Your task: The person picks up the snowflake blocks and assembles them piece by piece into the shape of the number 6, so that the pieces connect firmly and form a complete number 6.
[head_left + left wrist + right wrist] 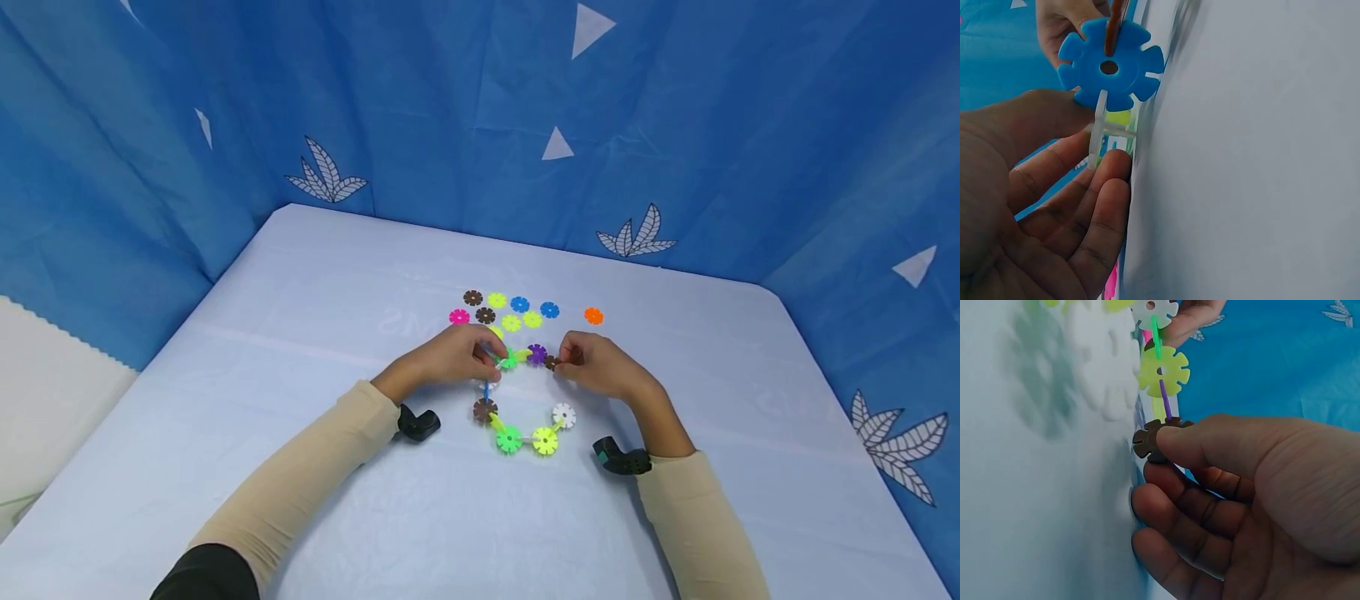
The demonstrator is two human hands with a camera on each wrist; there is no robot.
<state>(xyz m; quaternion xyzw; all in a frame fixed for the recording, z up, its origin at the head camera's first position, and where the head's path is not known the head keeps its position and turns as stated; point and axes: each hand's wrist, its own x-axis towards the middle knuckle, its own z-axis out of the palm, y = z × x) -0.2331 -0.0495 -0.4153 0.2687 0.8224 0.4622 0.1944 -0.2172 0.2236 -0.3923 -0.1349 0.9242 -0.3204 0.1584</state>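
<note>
With my right hand (600, 365) I pinch a brown disc (1145, 442) at one end of the linked chain (509, 439), while my left hand (461, 354) pinches a white disc (1094, 148) farther along — a two-point hold that probably keeps the joints from twisting. The chain curves across the tabletop (360, 275) between my wrists, and beyond my hands lie loose discs (520, 304), flat and spread, I judge, so each colour shows.

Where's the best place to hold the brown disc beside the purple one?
Probably pinch the brown disc near its free edge, coming from the right, like the right hand does, because the purple disc joins its left side.
</note>
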